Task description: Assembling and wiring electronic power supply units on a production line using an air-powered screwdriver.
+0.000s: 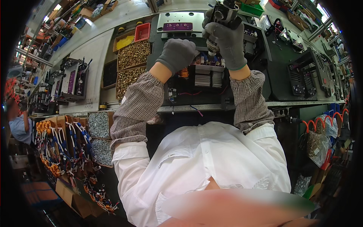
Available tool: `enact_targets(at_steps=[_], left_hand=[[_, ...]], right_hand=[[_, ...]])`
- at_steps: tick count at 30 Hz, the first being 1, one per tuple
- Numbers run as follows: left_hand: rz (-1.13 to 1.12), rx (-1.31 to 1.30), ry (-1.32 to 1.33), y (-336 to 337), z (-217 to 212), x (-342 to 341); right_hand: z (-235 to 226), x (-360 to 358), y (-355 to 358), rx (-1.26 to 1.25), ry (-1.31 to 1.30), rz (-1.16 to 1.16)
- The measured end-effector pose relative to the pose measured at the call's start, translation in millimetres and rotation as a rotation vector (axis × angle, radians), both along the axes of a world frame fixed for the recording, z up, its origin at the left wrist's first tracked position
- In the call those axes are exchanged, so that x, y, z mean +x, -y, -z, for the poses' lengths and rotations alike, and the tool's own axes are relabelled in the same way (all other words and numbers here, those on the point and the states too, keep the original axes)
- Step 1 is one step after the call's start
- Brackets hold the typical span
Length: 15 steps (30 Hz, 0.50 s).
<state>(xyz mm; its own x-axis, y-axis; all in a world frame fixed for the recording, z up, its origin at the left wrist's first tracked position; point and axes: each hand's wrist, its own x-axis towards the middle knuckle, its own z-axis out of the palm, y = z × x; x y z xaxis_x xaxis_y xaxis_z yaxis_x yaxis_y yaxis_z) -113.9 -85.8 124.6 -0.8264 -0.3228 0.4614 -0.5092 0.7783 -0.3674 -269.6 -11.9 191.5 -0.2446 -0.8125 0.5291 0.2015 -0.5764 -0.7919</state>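
Observation:
My right hand point(230, 44), in a grey glove, is wrapped round a dark power screwdriver point(226, 12). Its lower end points down at the electronic assembly point(209, 69), by the upper edge of the grey finned heat sinks point(204, 80); whether the tip touches a screw is hidden. My left hand point(177, 54), gloved too, is closed beside the same assembly, just left of the driver; what its fingers hold, if anything, does not show. Below that hand sits an orange-copper coil point(183, 72). A metal panel with a purple board point(177, 27) lies beyond.
Left of the assembly stand boxes of brass-coloured fasteners point(133, 54), a red bin point(142, 31) and a yellow packet point(125, 42). Another unit point(73, 81) rests further left. A black frame point(319, 72) is at right. Wire bundles point(62, 140) hang at lower left; a coiled red hose point(325, 120) at right.

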Motion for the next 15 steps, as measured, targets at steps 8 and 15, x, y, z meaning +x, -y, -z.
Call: enact_targets(at_steps=[8,15], left_hand=[[0.026,0.05,-0.058,0.6,2.0,0.6],[-0.028,0.234,-0.098,-4.1,-6.1,4.6]], right_hand=[[3.7,4.7,9.2,0.005,-0.138,0.038],[4.2,2.4,2.2,-0.006,-0.145,0.116]])
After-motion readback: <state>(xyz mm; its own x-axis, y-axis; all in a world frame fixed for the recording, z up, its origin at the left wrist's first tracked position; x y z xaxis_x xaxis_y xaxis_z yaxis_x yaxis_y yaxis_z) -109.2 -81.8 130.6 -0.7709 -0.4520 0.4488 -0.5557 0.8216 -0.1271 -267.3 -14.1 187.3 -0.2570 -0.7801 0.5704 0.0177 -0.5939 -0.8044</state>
